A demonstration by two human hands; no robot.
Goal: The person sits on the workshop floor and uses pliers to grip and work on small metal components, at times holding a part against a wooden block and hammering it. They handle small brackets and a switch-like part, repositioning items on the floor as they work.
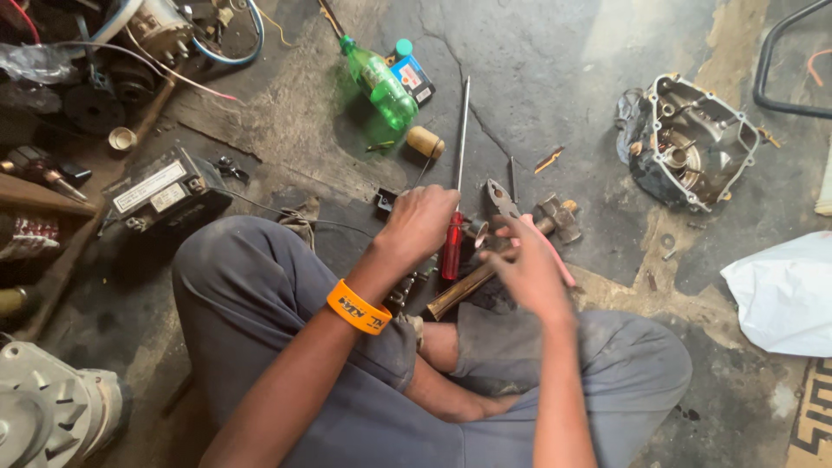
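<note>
A red-handled screwdriver (452, 234) is clasped in the left hand (419, 224) on the floor (563, 78), shaft pointing away, while pink-handled pliers (520, 221) just right are pinched by the right hand (530, 270).

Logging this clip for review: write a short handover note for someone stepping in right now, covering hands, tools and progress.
Left hand: closed around the top of a red-handled screwdriver, its long shaft pointing away across the floor.
Right hand: over the pink-handled pliers; motion blur hides its grip.
Nearby: hammer with wooden handle between the hands, a small metal part by the screwdriver, engine cover to the far right, green bottle ahead.
Done: tools laid out within reach.
Left: cannot tell from this view.
</note>
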